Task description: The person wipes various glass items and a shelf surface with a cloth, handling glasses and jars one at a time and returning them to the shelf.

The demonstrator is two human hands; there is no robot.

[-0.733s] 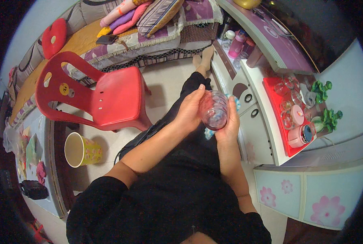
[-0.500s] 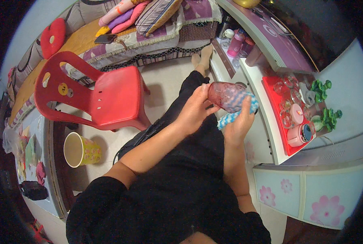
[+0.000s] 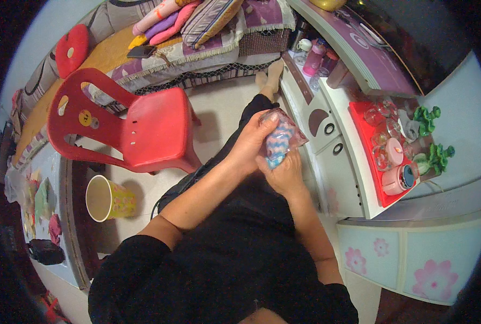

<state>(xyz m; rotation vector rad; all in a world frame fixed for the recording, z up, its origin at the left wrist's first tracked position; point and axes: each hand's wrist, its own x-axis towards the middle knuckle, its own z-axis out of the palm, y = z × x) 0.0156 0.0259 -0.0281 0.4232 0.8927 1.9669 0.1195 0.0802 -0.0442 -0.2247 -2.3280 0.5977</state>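
A pinkish see-through glass vessel (image 3: 297, 137), perhaps a jar or cup, is tilted in front of my body. My left hand (image 3: 251, 139) is wrapped round its left side, thumb on top. My right hand (image 3: 286, 175) is closed below it, gripping a blue-and-white striped cloth (image 3: 277, 144). The cloth lies against the glass; whether part of it is inside, I cannot tell. Some fingers of both hands are hidden behind the vessel and cloth.
Right of me, a white cabinet (image 3: 340, 162) bears a red tray (image 3: 365, 143) with several clear glasses, a pink candle-like item (image 3: 393, 151) and a pink lidded jar (image 3: 396, 181). A red plastic chair (image 3: 157, 127) and a yellow-green bin (image 3: 108, 198) stand to my left.
The glass vessel has moved a little left and turned to another tilt. My right hand with the cloth has shifted left and down, from the vessel's right side to beneath it.
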